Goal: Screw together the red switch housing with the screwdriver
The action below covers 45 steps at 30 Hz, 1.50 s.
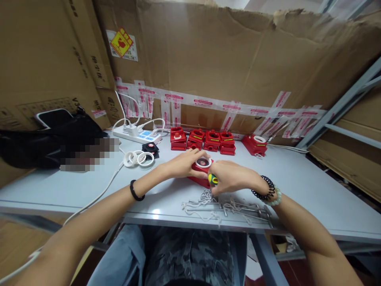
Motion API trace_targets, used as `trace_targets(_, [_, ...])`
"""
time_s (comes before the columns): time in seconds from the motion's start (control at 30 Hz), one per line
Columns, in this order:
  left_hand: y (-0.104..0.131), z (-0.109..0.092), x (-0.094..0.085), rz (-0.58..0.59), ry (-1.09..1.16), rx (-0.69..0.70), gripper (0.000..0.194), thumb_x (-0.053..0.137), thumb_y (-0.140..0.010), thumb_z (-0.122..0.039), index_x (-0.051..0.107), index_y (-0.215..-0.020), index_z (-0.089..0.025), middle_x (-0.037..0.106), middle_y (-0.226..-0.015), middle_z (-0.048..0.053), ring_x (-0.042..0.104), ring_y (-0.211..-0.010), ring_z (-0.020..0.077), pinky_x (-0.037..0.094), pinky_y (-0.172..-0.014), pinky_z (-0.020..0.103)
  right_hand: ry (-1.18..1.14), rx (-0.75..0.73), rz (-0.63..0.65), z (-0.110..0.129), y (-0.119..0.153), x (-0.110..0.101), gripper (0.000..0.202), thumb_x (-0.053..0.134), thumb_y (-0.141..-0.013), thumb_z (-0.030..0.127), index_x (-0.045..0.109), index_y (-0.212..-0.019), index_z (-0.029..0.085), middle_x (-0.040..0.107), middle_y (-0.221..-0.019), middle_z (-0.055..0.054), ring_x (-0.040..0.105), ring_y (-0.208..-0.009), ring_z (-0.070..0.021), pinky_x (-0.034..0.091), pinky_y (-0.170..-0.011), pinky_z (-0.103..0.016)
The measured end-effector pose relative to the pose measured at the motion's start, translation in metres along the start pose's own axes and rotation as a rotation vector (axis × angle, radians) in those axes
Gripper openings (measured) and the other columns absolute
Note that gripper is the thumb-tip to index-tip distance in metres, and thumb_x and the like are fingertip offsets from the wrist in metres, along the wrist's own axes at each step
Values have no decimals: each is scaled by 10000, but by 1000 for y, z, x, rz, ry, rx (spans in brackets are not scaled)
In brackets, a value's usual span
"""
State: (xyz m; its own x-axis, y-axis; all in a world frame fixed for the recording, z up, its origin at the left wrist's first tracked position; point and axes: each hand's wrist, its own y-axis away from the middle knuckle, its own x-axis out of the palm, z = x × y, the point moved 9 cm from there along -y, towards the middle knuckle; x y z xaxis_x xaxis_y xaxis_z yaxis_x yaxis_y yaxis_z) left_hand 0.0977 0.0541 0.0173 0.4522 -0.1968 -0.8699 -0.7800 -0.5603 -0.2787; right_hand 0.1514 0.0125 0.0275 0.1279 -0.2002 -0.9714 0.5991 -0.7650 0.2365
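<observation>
A red box-shaped housing (pixel 201 182) with a white ring (pixel 203 163) round a dark disc sits at the middle of the table. My left hand (pixel 190 163) grips it from the left, fingers over the top and thumb at the near side. My right hand (pixel 230 176) is closed around a screwdriver with a green and yellow handle (pixel 212 180), against the housing's right side. Its tip is hidden. Just in front of my hands lie a pile of screws (pixel 206 196), several thin metal rods (pixel 250 209) and white strings (pixel 235 204).
Several red housings (pixel 212 140) stand in a row at the back, and another red housing (pixel 255 145) to their right. White rings (pixel 145 159), black parts (pixel 150 148) and a power strip (pixel 137 133) lie left. Cardboard (pixel 202 59) walls the back; a black bag (pixel 50 135) is far left.
</observation>
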Motion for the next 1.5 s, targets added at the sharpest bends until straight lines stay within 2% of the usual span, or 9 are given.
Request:
trace_targets(0.27, [1, -1, -1, 0, -30, 9, 544, 604, -805, -567, 472, -1222, -243, 546, -1162, 76, 510, -1028, 248, 421, -861, 337, -33, 24, 34, -3, 6, -2, 193, 566, -659, 341, 459, -592, 196, 490, -563, 7, 376, -502, -103, 284, -485, -258])
trace_targets(0.4, [1, 1, 0, -25, -149, -16, 551, 537, -838, -595, 473, -1234, -217, 552, -1109, 88, 523, -998, 252, 439, -833, 341, -129, 32, -79, -6, 13, -23, 143, 552, -708, 300, 517, -632, 184, 500, -552, 18, 384, -499, -95, 285, -495, -253])
trace_targets(0.6, [8, 17, -1, -33, -418, -234, 620, 354, -920, -575, 291, -1441, -246, 564, -1078, 126, 569, -940, 297, 449, -813, 412, -415, 108, -661, -29, 37, -78, 210, 531, -804, 374, 528, -708, 187, 537, -621, 17, 441, -555, -99, 326, -526, -255])
trace_targets(0.7, [14, 16, -1, 55, -348, -206, 724, 465, -877, -509, 143, -1488, -294, 561, -1073, 97, 592, -895, 263, 453, -828, 383, -496, 163, -1015, -47, 57, -96, 173, 578, -766, 290, 477, -878, 204, 544, -737, 19, 485, -615, -107, 385, -566, -259])
trace_targets(0.77, [17, 16, -2, 104, -293, -196, 803, 530, -834, -487, 91, -1489, -335, 546, -1111, 83, 601, -859, 239, 460, -815, 359, -541, 158, -1115, -55, 62, -98, 261, 553, -767, 223, 428, -996, 216, 528, -787, 22, 495, -634, -108, 414, -582, -267])
trace_targets(1.07, [16, 33, -9, -121, -263, -390, 748, 365, -862, -679, 201, -1477, -286, 524, -1090, 134, 621, -828, 291, 450, -760, 395, -795, -69, -1087, -50, 48, -96, 262, 548, -858, 402, 448, -1033, 233, 556, -770, 22, 604, -577, -115, 502, -530, -277])
trace_targets(1.27, [17, 37, -1, 69, 97, -291, 775, 369, -878, -648, 112, -1495, -256, 606, -912, 41, 603, -803, 215, 461, -751, 327, -734, -77, -1130, -45, 47, -93, 314, 646, -798, 397, 436, -967, 236, 534, -755, 38, 603, -591, -114, 478, -534, -264])
trace_targets(1.4, [15, 34, -10, 5, -16, -167, 908, 559, -768, -652, 160, -1487, -268, 529, -1163, 105, 566, -986, 269, 457, -872, 417, -611, -22, -1116, -42, 45, -93, 290, 658, -785, 371, 450, -920, 221, 513, -720, 40, 548, -581, -107, 430, -530, -262])
trace_targets(1.5, [11, 32, -13, -92, -66, -74, 975, 639, -709, -640, 168, -1483, -277, 300, -1433, 141, 333, -1308, 353, 334, -1053, 497, -575, -3, -1100, -41, 42, -93, 280, 645, -788, 364, 443, -917, 220, 510, -713, 40, 512, -570, -105, 411, -530, -264])
